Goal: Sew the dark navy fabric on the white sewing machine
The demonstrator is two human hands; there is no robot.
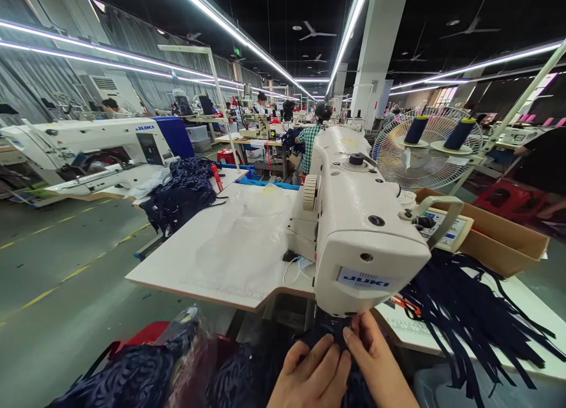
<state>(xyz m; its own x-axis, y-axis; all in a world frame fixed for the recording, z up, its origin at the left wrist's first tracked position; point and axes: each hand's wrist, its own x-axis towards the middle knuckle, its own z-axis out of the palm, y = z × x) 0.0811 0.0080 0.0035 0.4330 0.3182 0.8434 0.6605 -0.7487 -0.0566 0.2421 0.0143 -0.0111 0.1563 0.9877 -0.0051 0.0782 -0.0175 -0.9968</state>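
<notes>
A white Juki sewing machine point(362, 231) stands on a white table point(190, 260) right in front of me. Below its head lies dark navy fabric point(325, 331). My left hand point(312, 375) lies on this fabric with the fingers bent and pressed onto it. My right hand point(375, 361) sits beside it, its fingertips pinching the fabric just under the machine head. The needle area is hidden by the machine body.
A heap of navy strips point(469, 313) lies on the table at right, by a cardboard box point(508, 237). A fan point(424, 148) and thread cones point(415, 130) stand behind. A clear plastic bag point(247, 237), more navy fabric point(181, 193), other machines point(88, 148) and people fill the hall.
</notes>
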